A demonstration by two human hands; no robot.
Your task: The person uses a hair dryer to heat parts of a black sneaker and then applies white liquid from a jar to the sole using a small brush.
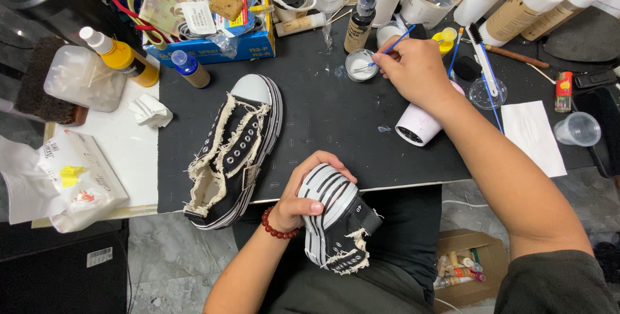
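**Shoe in one hand, brush at the dish**

I see a black frayed canvas sneaker (pixel 236 152) lying on the black mat (pixel 323 114), toe pointing away. My left hand (pixel 298 199) curls closed around the toe of the second black sneaker with striped white sole (pixel 339 223), sole up over my lap, long axis running toe-up-left to heel-down-right. It looks light, with a stiff rubber sole and soft canvas; the toe cap seems the firm hold. My right hand (pixel 413 68) pinches a thin blue-handled brush (pixel 391 46) into a small round white dish (pixel 360 65)

Shoe (pixel 236 149) on mat (pixel 336 120) — dish (pixel 360 65) behind.
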